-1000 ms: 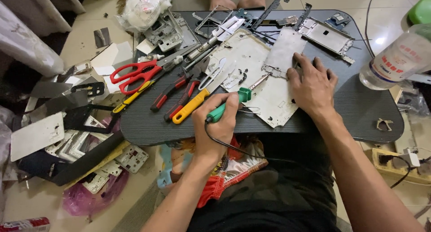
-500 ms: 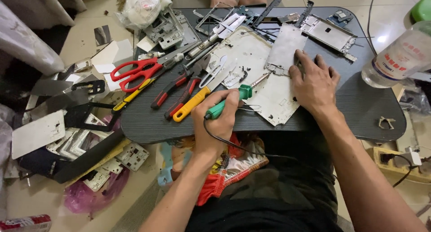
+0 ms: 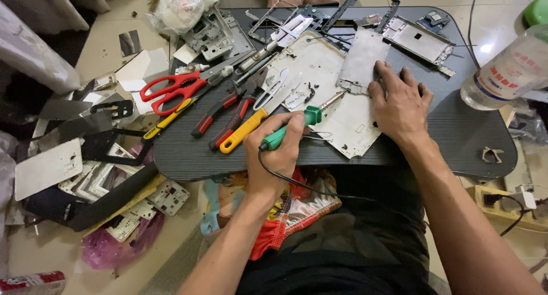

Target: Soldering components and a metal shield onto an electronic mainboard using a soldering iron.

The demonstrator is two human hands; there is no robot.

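Left hand point(image 3: 281, 152) grips green soldering iron point(image 3: 291, 128); right hand point(image 3: 401, 105) presses metal plate point(image 3: 362, 61).

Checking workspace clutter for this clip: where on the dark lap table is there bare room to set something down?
The dark lap table is bare on its right part, bordered by the right hand, the plastic bottle and the near edge. A thin strip lies free along the front edge left of the left hand. The left and middle are crowded: red scissors, pliers, metal plates.
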